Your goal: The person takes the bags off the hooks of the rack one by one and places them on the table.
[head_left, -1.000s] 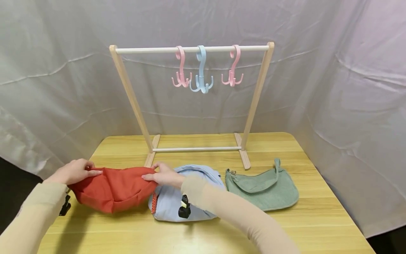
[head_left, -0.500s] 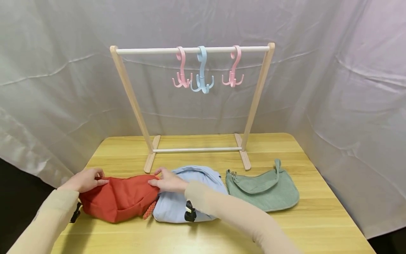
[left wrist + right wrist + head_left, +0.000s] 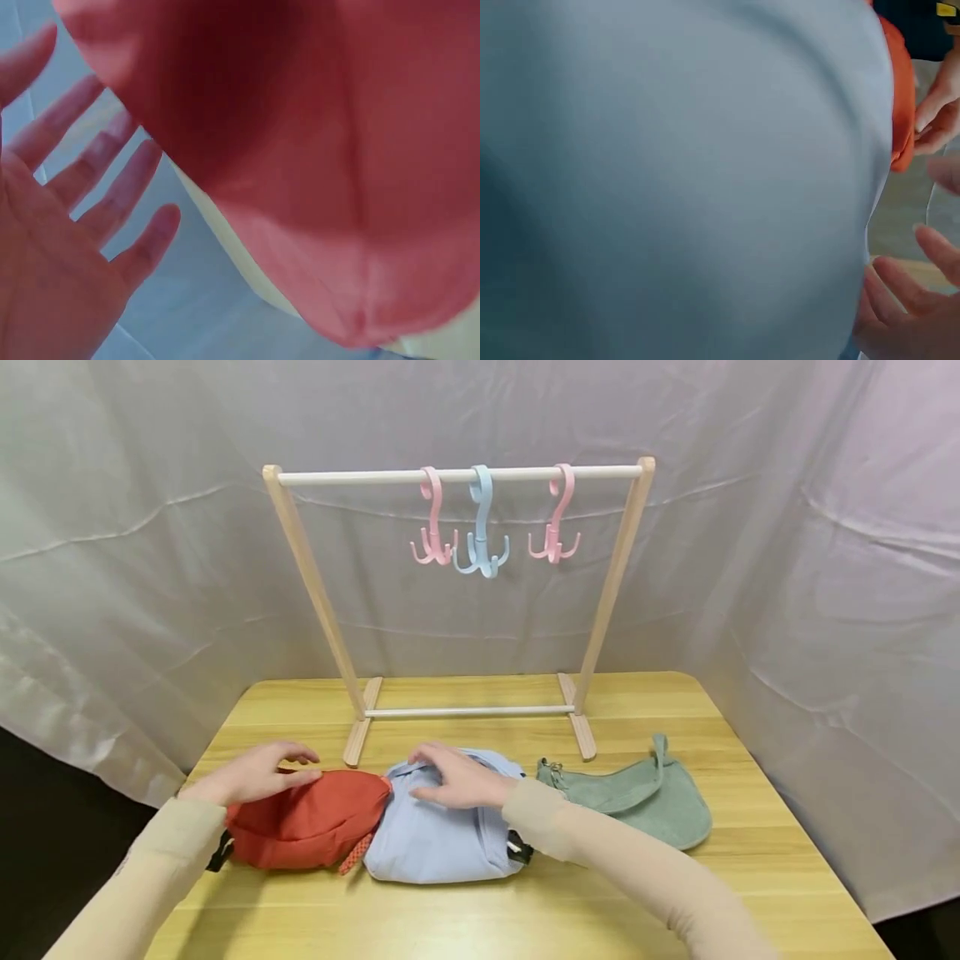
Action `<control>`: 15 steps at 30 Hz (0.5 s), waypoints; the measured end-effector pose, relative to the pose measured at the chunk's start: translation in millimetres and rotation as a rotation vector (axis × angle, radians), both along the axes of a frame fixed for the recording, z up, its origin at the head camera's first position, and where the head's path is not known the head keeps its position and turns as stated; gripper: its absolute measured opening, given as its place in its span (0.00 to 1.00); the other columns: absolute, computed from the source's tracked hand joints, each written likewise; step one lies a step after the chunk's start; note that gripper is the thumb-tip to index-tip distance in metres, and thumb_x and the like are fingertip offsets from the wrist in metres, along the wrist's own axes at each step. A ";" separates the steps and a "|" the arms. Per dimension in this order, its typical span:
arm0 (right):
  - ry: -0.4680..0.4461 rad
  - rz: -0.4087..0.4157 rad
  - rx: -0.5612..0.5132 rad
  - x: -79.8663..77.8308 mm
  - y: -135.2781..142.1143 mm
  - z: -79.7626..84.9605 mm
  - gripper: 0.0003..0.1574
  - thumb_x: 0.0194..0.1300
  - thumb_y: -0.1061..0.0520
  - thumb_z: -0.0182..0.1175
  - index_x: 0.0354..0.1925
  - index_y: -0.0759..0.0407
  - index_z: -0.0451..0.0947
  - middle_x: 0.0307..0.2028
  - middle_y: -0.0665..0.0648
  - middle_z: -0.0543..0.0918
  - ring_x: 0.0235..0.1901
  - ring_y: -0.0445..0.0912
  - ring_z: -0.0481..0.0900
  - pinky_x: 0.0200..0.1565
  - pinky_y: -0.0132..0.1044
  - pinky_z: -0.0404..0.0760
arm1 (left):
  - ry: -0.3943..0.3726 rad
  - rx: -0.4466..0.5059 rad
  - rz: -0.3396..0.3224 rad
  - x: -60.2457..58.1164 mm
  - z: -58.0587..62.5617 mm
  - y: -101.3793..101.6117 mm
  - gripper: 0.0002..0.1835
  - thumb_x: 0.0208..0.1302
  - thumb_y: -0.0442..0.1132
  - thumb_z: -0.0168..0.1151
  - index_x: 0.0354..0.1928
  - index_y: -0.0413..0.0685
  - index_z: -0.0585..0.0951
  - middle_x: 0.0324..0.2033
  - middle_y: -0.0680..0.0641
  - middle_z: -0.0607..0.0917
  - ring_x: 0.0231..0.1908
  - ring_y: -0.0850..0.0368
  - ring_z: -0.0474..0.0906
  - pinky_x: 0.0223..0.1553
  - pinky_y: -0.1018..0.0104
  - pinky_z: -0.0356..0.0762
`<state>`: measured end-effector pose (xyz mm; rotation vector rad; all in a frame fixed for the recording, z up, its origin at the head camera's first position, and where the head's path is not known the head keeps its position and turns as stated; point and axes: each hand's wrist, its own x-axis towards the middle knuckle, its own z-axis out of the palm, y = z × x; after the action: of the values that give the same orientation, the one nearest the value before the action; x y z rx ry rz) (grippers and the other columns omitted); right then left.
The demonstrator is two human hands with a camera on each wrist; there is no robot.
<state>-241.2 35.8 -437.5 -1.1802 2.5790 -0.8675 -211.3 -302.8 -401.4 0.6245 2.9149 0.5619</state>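
Observation:
A red fabric bag [image 3: 318, 822] lies at the left of the table, its right end against a light blue bag [image 3: 435, 852]. Over the red bag's upper left edge is my left hand [image 3: 262, 772]; the left wrist view shows its fingers [image 3: 124, 195] spread and extended beside the red fabric. My right hand [image 3: 468, 777] hovers over the top of the light blue bag, thumb and fingers apart and nothing between them. In the right wrist view that bag fills most of the picture, with the fingers [image 3: 904, 289] at its edge.
A green shoulder bag [image 3: 667, 810] lies to the right, partly behind the right sleeve. Behind the bags stands a wooden rack [image 3: 326, 610]. From its white bar [image 3: 352, 478] hang two pink hooks [image 3: 435, 518] and a light blue hook [image 3: 482, 518]. Grey curtains enclose the table.
The red bag has come down onto the table and shifted right. Both hands have let go of it; the right hand has moved right over the light blue bag, the left slightly right.

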 end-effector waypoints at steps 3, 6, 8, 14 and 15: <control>0.048 0.060 0.121 1.7 13.2 1.6 0.38 0.67 0.40 0.64 0.69 0.52 0.68 0.68 0.55 0.72 0.70 0.50 0.69 0.70 0.47 0.70 | -0.049 -0.010 -0.033 -1.4 -0.3 12.7 0.23 0.66 0.55 0.66 0.51 0.44 0.84 0.49 0.44 0.87 0.49 0.46 0.82 0.54 0.45 0.78; 0.061 0.103 0.223 4.0 22.1 0.3 0.46 0.63 0.35 0.66 0.73 0.48 0.64 0.70 0.55 0.68 0.72 0.51 0.64 0.72 0.49 0.67 | -0.111 -0.016 -0.045 -3.6 -1.9 20.2 0.21 0.64 0.54 0.67 0.49 0.46 0.85 0.47 0.47 0.87 0.46 0.53 0.80 0.52 0.51 0.78; 0.066 0.116 0.281 5.9 26.9 -1.9 0.51 0.61 0.32 0.68 0.74 0.46 0.62 0.71 0.55 0.66 0.73 0.50 0.63 0.73 0.49 0.66 | -0.138 -0.009 -0.073 -5.9 -3.6 22.2 0.18 0.65 0.52 0.67 0.48 0.45 0.85 0.44 0.49 0.87 0.42 0.57 0.78 0.49 0.57 0.78; 0.088 0.122 0.361 10.4 40.5 -6.0 0.57 0.56 0.31 0.70 0.76 0.44 0.59 0.71 0.55 0.65 0.70 0.49 0.64 0.71 0.46 0.67 | -0.154 0.044 -0.152 -13.7 -10.0 18.4 0.07 0.67 0.44 0.66 0.39 0.48 0.86 0.34 0.55 0.85 0.34 0.68 0.72 0.39 0.70 0.73; 0.090 0.121 0.365 10.8 42.8 -5.6 0.57 0.56 0.32 0.71 0.76 0.45 0.59 0.71 0.55 0.65 0.70 0.49 0.64 0.71 0.46 0.67 | -0.155 0.053 -0.157 -14.7 -10.5 17.1 0.06 0.67 0.43 0.66 0.37 0.48 0.85 0.33 0.56 0.84 0.33 0.69 0.71 0.38 0.71 0.72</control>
<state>-230.4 78.6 -443.2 -1.2669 2.5538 -0.3067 -225.9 -285.7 -412.0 0.7705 2.6860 0.6391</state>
